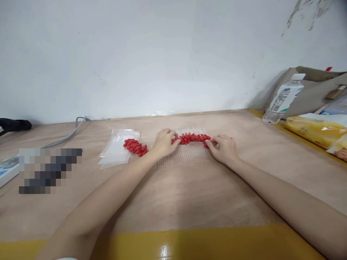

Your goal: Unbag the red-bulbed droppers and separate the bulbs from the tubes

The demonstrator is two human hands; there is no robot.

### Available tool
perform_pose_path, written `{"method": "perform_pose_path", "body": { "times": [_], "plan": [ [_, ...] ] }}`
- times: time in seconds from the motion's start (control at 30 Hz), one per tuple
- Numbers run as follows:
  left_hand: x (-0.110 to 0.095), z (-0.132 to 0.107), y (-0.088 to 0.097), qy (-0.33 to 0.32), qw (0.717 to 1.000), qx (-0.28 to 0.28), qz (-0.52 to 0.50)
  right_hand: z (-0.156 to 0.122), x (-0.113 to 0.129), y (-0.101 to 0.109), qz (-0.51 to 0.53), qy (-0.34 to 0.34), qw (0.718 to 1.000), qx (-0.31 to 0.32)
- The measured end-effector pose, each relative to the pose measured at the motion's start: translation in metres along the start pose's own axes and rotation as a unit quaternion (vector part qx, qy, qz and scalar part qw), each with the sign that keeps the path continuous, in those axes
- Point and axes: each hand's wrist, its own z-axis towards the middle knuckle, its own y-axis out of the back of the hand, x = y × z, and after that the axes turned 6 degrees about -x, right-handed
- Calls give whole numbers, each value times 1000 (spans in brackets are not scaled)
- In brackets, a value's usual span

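A row of droppers (193, 138) with red bulbs and thin clear stems lies across the table in front of me. The stems (189, 153) fan out side by side below the bulbs, and more clear tubes (191, 130) show above them. My left hand (165, 142) closes thumb and fingers around red bulbs toward the row's left part. At the right end, my right hand (223, 147) pinches the last bulbs between thumb and fingers. Left of my left wrist, more red bulbs (135, 147) rest partly on a stack of clear plastic bags (115, 150); my forearm hides part of the row.
A water bottle (283, 98) leans against a grey bag (314, 90) at the back right, with a yellow package (316, 124) beside it. On the left are a grey cable (67, 135), a white power strip (9, 175), a black object (16, 125) and a blurred-out patch (51, 171).
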Motion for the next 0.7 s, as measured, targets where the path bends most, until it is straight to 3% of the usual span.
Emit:
{"method": "perform_pose_path", "body": {
  "times": [0.1, 0.23, 0.43, 0.57, 0.63, 0.7],
  "plan": [
    [-5, 20, -14, 53, 998, 29, -12, 0, 0, 0, 3, -9, 1000, 6],
    [-8, 29, -23, 87, 995, 49, -26, -1, 2, -2, 15, 3, 1000, 3],
    [-11, 29, -28, 149, 988, 21, -44, -1, 3, -2, 24, 17, 1000, -4],
    [-15, 12, -16, 191, 979, -20, -69, -2, 10, 2, 57, 5, 998, -8],
    [-18, -6, -4, 182, 978, -43, -90, -4, 22, 6, 115, -21, 993, 17],
    [-22, -28, 9, 132, 978, -91, -134, -8, 40, 10, 182, -43, 980, 61]
  ]
}}
